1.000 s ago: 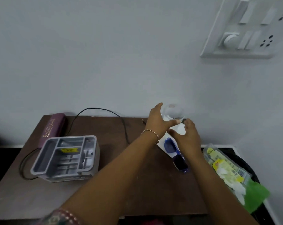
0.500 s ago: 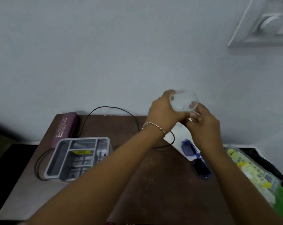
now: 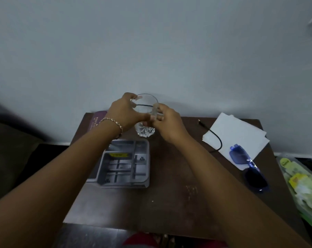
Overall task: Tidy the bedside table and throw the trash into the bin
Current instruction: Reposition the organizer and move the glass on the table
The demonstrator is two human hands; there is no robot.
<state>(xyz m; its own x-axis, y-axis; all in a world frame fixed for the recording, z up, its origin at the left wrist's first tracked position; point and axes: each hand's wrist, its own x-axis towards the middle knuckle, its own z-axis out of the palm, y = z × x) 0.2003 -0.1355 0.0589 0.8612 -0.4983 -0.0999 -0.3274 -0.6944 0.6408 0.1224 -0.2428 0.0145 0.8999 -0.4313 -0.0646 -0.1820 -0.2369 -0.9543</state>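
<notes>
Clear glass (image 3: 145,130) with a cut pattern at its base is upright at the back of the brown table (image 3: 169,197), close to the wall and just behind the grey tray (image 3: 126,164). I cannot tell whether its base rests on the wood or hangs just above it. Both hands hold it near the rim: the left hand (image 3: 123,113), with a bracelet (image 3: 114,122) at the wrist, has its fingers curled round the left side, and the right hand (image 3: 169,122) pinches the right side between thumb and fingers. A purple case (image 3: 98,119) lies at the back left corner, partly behind the left wrist. To the right, well apart from the glass, white paper (image 3: 237,135) lies with blue sunglasses (image 3: 248,165) half on it and a black cable (image 3: 216,139) crossing its left edge. Beside the table's right edge is a dark bin (image 3: 311,163) with yellow-green wrappers (image 3: 298,183) in it
</notes>
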